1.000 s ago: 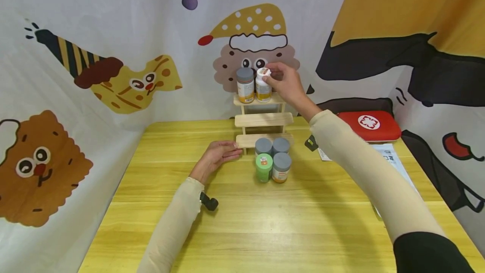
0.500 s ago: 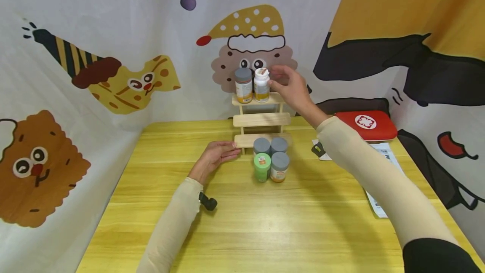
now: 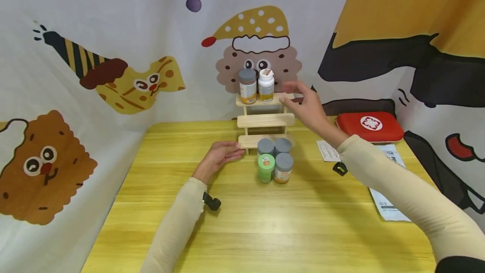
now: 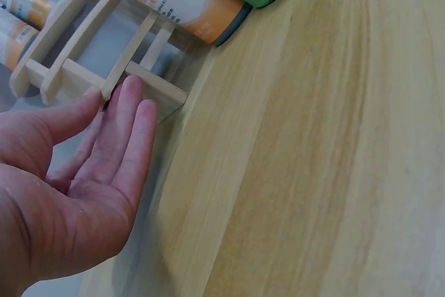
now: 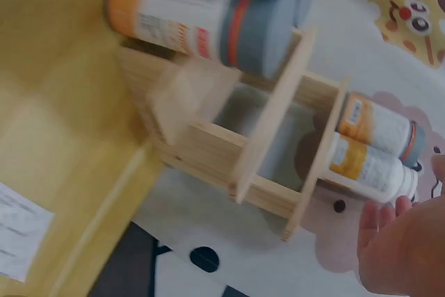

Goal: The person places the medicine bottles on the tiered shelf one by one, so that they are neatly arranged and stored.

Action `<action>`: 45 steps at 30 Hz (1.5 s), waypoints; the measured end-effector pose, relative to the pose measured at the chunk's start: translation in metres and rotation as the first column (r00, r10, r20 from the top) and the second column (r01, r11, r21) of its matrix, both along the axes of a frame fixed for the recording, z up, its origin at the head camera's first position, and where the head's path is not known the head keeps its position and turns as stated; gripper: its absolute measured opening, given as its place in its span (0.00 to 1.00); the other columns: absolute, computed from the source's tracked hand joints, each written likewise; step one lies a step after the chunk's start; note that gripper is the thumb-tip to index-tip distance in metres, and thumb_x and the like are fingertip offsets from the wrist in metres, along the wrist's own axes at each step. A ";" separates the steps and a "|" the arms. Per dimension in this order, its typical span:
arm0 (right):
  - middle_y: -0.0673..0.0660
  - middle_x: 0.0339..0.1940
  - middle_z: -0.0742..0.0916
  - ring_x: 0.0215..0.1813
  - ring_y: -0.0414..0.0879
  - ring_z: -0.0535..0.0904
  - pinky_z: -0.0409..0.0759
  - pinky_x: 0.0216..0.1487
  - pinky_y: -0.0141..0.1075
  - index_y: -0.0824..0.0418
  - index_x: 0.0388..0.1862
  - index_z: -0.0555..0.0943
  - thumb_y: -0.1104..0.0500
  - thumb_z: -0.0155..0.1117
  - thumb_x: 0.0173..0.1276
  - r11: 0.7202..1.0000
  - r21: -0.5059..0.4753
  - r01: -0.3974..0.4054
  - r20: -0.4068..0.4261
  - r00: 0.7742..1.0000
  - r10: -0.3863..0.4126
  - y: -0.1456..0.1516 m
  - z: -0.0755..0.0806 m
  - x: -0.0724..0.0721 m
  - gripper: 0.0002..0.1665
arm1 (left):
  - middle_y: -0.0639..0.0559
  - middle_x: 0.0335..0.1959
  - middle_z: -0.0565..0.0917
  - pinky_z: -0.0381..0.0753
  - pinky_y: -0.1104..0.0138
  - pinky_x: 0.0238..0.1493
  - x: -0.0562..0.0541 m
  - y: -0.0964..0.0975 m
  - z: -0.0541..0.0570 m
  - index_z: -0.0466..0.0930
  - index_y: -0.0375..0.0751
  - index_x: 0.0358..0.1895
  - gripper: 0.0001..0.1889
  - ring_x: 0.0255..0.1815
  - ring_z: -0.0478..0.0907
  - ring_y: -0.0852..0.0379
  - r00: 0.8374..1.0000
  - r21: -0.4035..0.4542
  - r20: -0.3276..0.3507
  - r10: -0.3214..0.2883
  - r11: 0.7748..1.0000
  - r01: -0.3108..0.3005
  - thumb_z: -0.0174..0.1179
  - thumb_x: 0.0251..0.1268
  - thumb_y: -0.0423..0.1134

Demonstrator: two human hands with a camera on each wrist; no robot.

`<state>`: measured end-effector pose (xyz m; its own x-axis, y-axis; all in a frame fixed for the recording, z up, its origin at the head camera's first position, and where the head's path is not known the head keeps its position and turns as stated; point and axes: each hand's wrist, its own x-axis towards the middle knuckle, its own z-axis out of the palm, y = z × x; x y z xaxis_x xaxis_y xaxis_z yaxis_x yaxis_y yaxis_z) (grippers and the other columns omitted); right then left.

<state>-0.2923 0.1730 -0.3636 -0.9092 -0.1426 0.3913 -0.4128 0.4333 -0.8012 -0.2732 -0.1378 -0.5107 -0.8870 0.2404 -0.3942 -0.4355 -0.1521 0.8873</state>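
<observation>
A three-tier wooden display stand [image 3: 265,120] stands at the back of the table. On its top step are a grey-capped supplement bottle [image 3: 248,87] and a white-capped bottle [image 3: 266,86], side by side. My left hand [image 3: 219,157] pinches the left end of the lowest step; the left wrist view has the thumb [image 4: 83,109] on one side of the board and fingers on the other. Just right of the white bottle hovers my right hand [image 3: 307,106], its fingers loosely bent, holding nothing. In the right wrist view that hand [image 5: 407,241] appears only partly, at the edge.
In front of the stand are a green jar [image 3: 266,167] and several grey-capped bottles [image 3: 283,167]. Right of them lie a small printed card [image 3: 328,151], a red zip case [image 3: 369,127] and a pale packet [image 3: 390,207]. A cartoon-printed cloth [image 3: 182,37] hangs behind.
My right hand has let go of the white-capped bottle on the top step and moved away to the right and slightly down. My left hand stays at the stand.
</observation>
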 end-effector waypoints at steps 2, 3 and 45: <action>0.58 0.66 0.85 0.70 0.50 0.79 0.85 0.66 0.51 0.56 0.71 0.78 0.52 0.71 0.77 1.000 0.013 -0.017 0.002 1.000 0.017 0.006 -0.005 0.007 0.28 | 0.37 0.53 0.90 0.90 0.56 0.64 -0.001 0.002 -0.001 0.76 0.24 0.67 0.19 0.47 0.92 0.53 1.000 0.002 -0.003 -0.001 1.000 0.001 0.60 0.79 0.30; 0.58 0.66 0.86 0.69 0.49 0.80 0.85 0.65 0.47 0.56 0.71 0.78 0.52 0.71 0.77 0.999 0.013 -0.030 0.005 1.000 0.030 0.008 -0.008 0.010 0.27 | 0.37 0.53 0.90 0.90 0.56 0.64 -0.001 0.003 -0.001 0.76 0.23 0.67 0.19 0.47 0.92 0.53 1.000 0.002 -0.003 0.001 1.000 -0.001 0.59 0.79 0.30; 0.62 0.81 0.75 0.82 0.63 0.68 0.78 0.79 0.54 0.59 0.82 0.68 0.66 0.62 0.80 0.850 -0.043 -0.525 0.365 0.784 0.503 0.057 -0.102 0.038 0.34 | 0.43 0.47 0.93 0.88 0.53 0.66 -0.001 0.002 -0.002 0.78 0.26 0.65 0.17 0.45 0.93 0.54 1.000 0.037 0.018 0.000 0.999 -0.001 0.60 0.79 0.29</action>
<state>-0.2547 0.2296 -0.4657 -0.7673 -0.6402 0.0383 -0.2854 0.2875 -0.9143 -0.2743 -0.1354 -0.5125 -0.8800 0.2547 -0.4010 -0.4512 -0.1844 0.8731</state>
